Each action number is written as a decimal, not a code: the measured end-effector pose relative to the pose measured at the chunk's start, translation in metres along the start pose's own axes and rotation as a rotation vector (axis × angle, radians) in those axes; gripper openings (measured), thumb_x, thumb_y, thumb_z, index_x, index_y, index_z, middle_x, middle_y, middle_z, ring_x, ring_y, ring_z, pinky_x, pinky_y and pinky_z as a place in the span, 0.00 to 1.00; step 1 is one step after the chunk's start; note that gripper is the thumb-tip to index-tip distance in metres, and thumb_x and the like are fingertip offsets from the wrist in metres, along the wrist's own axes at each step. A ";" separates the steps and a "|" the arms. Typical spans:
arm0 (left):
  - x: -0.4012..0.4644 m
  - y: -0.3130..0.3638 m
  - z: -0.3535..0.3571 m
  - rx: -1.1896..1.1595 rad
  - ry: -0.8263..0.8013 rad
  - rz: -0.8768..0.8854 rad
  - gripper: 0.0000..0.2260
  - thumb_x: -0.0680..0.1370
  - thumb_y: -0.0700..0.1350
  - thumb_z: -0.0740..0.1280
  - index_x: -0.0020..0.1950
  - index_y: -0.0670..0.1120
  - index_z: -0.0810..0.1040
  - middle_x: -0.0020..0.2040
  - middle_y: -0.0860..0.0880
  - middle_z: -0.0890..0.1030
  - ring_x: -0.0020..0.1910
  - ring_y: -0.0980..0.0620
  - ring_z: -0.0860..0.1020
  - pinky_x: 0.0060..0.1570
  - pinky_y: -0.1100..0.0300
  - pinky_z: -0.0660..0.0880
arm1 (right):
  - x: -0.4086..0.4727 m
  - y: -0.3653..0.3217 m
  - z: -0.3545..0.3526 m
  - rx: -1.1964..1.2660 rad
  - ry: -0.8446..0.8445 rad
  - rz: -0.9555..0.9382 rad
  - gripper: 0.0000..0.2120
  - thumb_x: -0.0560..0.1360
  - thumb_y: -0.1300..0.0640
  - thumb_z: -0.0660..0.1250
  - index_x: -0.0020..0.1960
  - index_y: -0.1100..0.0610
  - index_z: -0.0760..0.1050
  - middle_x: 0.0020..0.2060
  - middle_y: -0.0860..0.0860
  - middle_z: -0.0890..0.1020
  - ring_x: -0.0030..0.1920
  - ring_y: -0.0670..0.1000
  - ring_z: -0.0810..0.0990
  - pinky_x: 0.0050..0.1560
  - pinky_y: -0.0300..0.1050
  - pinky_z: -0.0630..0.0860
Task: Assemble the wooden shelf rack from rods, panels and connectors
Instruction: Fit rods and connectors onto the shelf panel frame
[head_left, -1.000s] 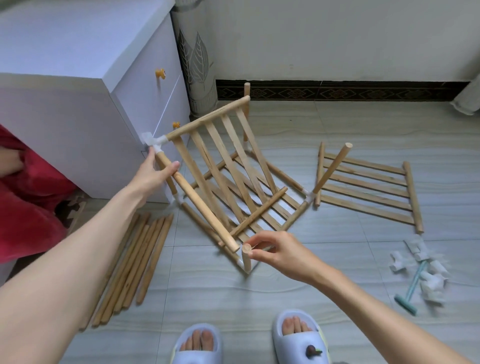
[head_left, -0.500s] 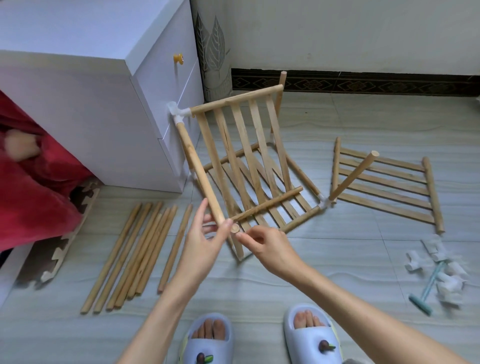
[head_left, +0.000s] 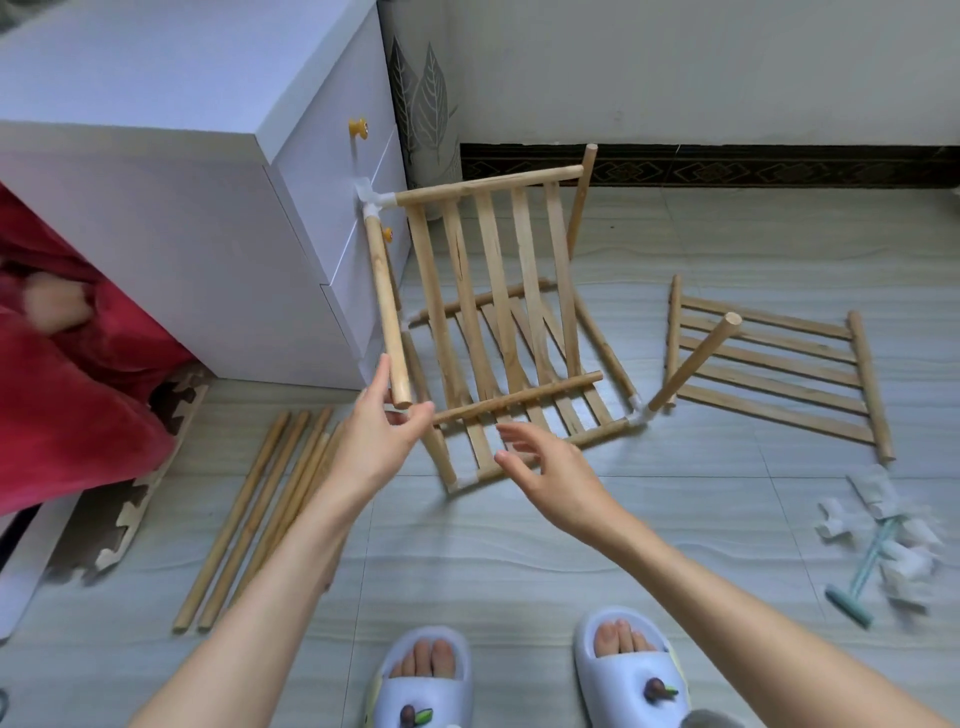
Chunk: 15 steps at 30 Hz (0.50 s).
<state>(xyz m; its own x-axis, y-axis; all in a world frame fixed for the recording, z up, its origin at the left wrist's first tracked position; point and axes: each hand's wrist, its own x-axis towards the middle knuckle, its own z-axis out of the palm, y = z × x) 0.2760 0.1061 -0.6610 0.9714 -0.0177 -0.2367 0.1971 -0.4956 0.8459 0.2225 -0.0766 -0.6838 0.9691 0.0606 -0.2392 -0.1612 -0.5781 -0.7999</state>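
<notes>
both hands open: left hand (head_left: 382, 441) touches rod (head_left: 387, 312), right hand (head_left: 550, 467) holds nothing.

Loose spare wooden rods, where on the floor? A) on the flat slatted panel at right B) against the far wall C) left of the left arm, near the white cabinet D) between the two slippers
C: the bundle of loose wooden rods lies on the tiled floor left of the left hand, below the white drawer cabinet.

3 slatted panels (head_left: 774, 371), about 5 loose rods (head_left: 249, 514), 2 hands, 2 slippers (head_left: 421, 686)
</notes>
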 end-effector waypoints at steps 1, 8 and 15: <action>0.000 0.002 0.000 0.118 0.015 0.009 0.32 0.77 0.47 0.65 0.77 0.50 0.53 0.61 0.45 0.71 0.56 0.49 0.74 0.56 0.57 0.70 | -0.004 0.003 -0.006 -0.055 0.017 -0.022 0.19 0.79 0.50 0.61 0.69 0.51 0.67 0.65 0.46 0.73 0.64 0.45 0.70 0.65 0.42 0.67; -0.047 0.039 0.044 0.556 0.010 0.437 0.26 0.78 0.50 0.63 0.75 0.47 0.60 0.74 0.44 0.55 0.74 0.47 0.51 0.72 0.48 0.56 | -0.066 0.052 -0.074 -0.310 0.112 0.041 0.21 0.79 0.50 0.60 0.71 0.51 0.64 0.68 0.46 0.69 0.68 0.47 0.67 0.66 0.42 0.64; -0.079 0.088 0.148 1.017 -0.396 1.105 0.31 0.66 0.53 0.75 0.66 0.47 0.72 0.64 0.42 0.75 0.63 0.42 0.75 0.56 0.50 0.75 | -0.117 0.144 -0.148 -0.349 0.220 0.305 0.23 0.79 0.50 0.59 0.73 0.53 0.60 0.70 0.50 0.67 0.70 0.49 0.65 0.66 0.44 0.62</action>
<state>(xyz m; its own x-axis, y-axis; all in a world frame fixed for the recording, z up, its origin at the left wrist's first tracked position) 0.1968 -0.0643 -0.6384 0.4403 -0.8976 0.0187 -0.8972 -0.4391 0.0481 0.1131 -0.2873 -0.6899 0.9102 -0.3038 -0.2815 -0.4069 -0.7826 -0.4711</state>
